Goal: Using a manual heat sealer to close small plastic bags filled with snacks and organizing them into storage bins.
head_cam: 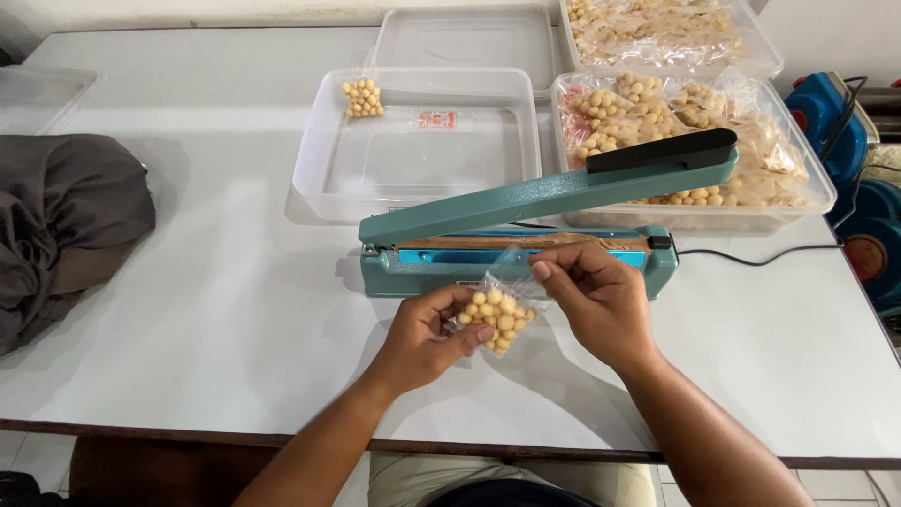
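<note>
Both hands on one small clear bag of round yellow snacks [497,317], held just above the tabletop [235,310] near its front edge, right in front of the heat sealer [526,252]

Left hand [427,333]: fingers curled closed around the filled bottom of the bag, thumb and forefinger pinching it from the left side

Right hand [596,296]: thumb and forefinger pinched on the bag's open top, the rest of the fingers loosely bent. Mouth of the bag sits touching or just short of the sealer bar, can't tell which

Sealer arm is raised, black handle [662,150] up over the right-hand tub. Nothing clamped, so by my read this bag is filled but not yet sealed

Progress, judged from the layout:
- clear tub behind the sealer [319,160], toward the back edge, holds a single small bag of snacks [362,97] in its rear left corner, looks like the finished side, barely started
- tub at the right [817,192] is heaped with filled bags, another heaped tub [760,52] at the back right corner, looks like the bulk still to go
- empty-looking lid or tub [465,38] at the back centre

Grey cloth bundle [66,225] lies at the left edge, well apart from the work. Sealer cord [751,252] runs off to the right
</note>
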